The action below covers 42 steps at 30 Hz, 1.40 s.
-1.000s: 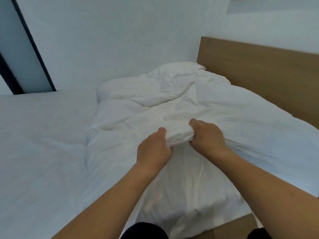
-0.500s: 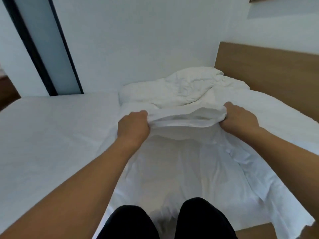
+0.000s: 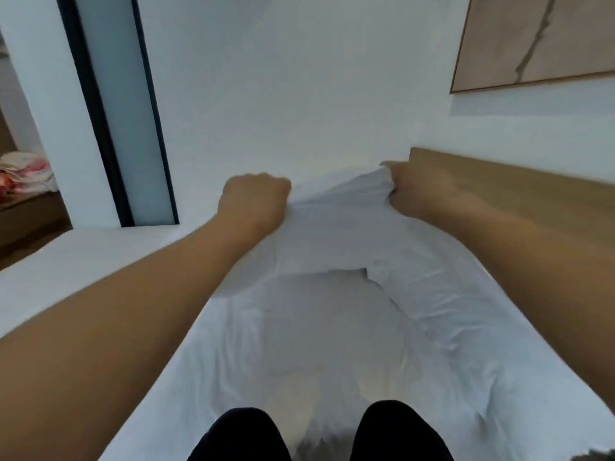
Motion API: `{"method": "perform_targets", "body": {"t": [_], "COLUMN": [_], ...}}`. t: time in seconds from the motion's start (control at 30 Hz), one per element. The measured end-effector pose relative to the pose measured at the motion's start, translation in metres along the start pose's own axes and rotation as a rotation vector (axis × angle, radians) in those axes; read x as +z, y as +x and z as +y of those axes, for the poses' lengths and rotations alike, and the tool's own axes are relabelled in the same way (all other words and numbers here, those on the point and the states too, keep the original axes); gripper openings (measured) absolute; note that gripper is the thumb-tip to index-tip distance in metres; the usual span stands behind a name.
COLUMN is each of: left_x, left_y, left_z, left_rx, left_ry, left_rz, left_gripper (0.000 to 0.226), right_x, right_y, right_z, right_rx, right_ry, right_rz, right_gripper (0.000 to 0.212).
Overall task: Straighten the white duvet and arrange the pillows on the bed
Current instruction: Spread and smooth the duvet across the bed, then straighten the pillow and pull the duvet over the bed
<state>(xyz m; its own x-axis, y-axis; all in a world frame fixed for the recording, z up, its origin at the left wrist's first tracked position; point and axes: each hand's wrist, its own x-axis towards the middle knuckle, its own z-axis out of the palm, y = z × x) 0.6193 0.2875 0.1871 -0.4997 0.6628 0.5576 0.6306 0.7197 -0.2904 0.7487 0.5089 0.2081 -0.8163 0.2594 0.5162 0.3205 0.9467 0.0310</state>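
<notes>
Since half a second ago I see both hands raised well higher and pushed toward the wall, the gathered fabric lifted with them. My left hand [image 3: 254, 202] and right hand [image 3: 416, 189] are each fisted tight on the bunched edge of the white duvet [image 3: 332, 327], which stretches between them above the bed [image 3: 66, 267]. The duvet is plain white and creased, drooping from the grip. Its gripped edge runs left to right, beside the wooden headboard [image 3: 515, 191].

Matt creased cloth duvet [image 3: 336, 234], wooden headboard [image 3: 519, 191]
</notes>
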Motion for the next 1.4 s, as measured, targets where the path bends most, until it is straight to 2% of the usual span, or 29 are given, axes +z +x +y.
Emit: {"method": "perform_targets", "body": {"t": [0.07,0.1,0.13,0.17,0.2,0.27,0.3,0.33,0.37,0.4,0.43,0.5,0.53,0.57,0.6,0.63,0.67,0.73,0.77,0.8,0.87,0.93,0.97,1.03,1.1,1.17,1.2,1.33,1.4], "left_x": [-0.048,-0.054,-0.046,-0.026,0.001,0.042,0.044,0.034,0.019,0.001,-0.021,-0.070,-0.082,-0.087,-0.085,-0.079,-0.070,-0.045,-0.038,-0.034,-0.027,-0.022,-0.019,-0.015,-0.015,-0.016,-0.016,-0.012,0.000], "left_y": [0.031,0.031,0.021,0.001,-0.026,-0.091,-0.108,-0.105,-0.090,-0.071,-0.048,-0.017,-0.014,-0.015,-0.020,-0.031,-0.044,-0.077,-0.093,-0.103,-0.114,-0.116,-0.115,-0.109,-0.100,-0.082,-0.075,-0.081,-0.101], "left_z": [0.000,0.005,0.013,0.023,0.036,0.057,0.055,0.047,0.038,0.028,0.018,0.005,0.004,0.002,-0.001,0.000,0.001,0.005,0.005,0.005,0.008,0.021,0.032,0.062,0.095,0.141,0.166,0.277,0.326], "left_rx": [-0.012,-0.044,-0.066,-0.071,-0.056,0.056,0.070,0.065,0.036,-0.007,-0.048,-0.083,-0.093,-0.112,-0.138,-0.148,-0.117,0.045,0.081,0.093,0.067,0.107,0.137,0.190,0.195,0.264,0.318,0.551,0.666], "left_ry": [0.038,0.013,-0.010,-0.039,-0.078,-0.134,-0.142,-0.143,-0.126,-0.078,-0.044,-0.010,0.022,0.040,0.041,0.055,0.084,0.134,0.213,0.286,0.342,0.432,0.451,0.448,0.316,0.126,0.030,-0.252,-0.243], "left_rz": [0.219,0.267,0.245,0.120,-0.097,-0.691,-0.911,-0.940,-0.865,-0.719,-0.528,-0.157,0.012,0.128,0.133,0.020,-0.212,-0.833,-1.044,-1.129,-1.151,-1.189,-1.226,-1.352,-1.406,-1.279,-1.186,-0.931,-0.882], "left_gripper": [0.018,0.017,0.016,0.015,0.019,0.033,0.038,0.041,0.043,0.041,0.039,0.030,0.027,0.025,0.025,0.024,0.025,0.027,0.026,0.025,0.031,0.039,0.042,0.044,0.036,0.025,0.029,0.097,0.110], "right_x": [-0.037,-0.039,-0.030,-0.010,0.014,0.066,0.073,0.068,0.054,0.032,0.005,-0.045,-0.062,-0.074,-0.075,-0.072,-0.058,-0.012,0.014,0.035,0.058,0.060,0.055,0.046,0.042,0.048,0.053,0.065,0.063], "right_y": [0.010,0.007,-0.003,-0.018,-0.037,-0.086,-0.102,-0.102,-0.093,-0.077,-0.057,-0.020,-0.008,-0.003,-0.004,-0.009,-0.020,-0.049,-0.065,-0.078,-0.093,-0.094,-0.094,-0.098,-0.108,-0.127,-0.141,-0.218,-0.258], "right_z": [0.018,0.023,0.022,0.015,0.003,-0.025,-0.034,-0.036,-0.033,-0.031,-0.027,-0.015,-0.010,-0.011,-0.015,-0.021,-0.033,-0.061,-0.072,-0.079,-0.079,-0.058,-0.044,-0.009,0.029,0.075,0.099,0.176,0.203], "right_rx": [0.093,0.135,0.164,0.166,0.156,0.101,0.071,0.062,0.053,0.051,0.066,0.133,0.138,0.130,0.099,0.058,0.018,0.037,0.052,0.059,0.092,0.135,0.143,0.202,0.314,0.460,0.538,0.943,1.140], "right_ry": [0.044,0.055,0.058,0.041,-0.005,-0.094,-0.121,-0.098,-0.040,0.005,0.021,0.121,0.153,0.166,0.180,0.198,0.190,0.162,0.160,0.178,0.332,0.530,0.582,0.653,0.683,0.632,0.583,0.562,0.656], "right_rz": [0.237,0.327,0.335,0.210,-0.085,-0.787,-0.986,-1.041,-0.997,-0.915,-0.765,-0.438,-0.258,-0.157,-0.120,-0.193,-0.351,-0.776,-0.943,-1.028,-1.116,-1.202,-1.230,-1.178,-1.032,-0.882,-0.831,-0.712,-0.644], "right_gripper": [0.034,0.039,0.042,0.043,0.042,0.039,0.037,0.031,0.017,0.006,0.015,0.004,0.015,0.027,0.030,0.021,0.007,0.024,0.024,0.020,0.014,0.037,0.039,0.033,0.030,0.029,0.030,0.047,0.054]}}
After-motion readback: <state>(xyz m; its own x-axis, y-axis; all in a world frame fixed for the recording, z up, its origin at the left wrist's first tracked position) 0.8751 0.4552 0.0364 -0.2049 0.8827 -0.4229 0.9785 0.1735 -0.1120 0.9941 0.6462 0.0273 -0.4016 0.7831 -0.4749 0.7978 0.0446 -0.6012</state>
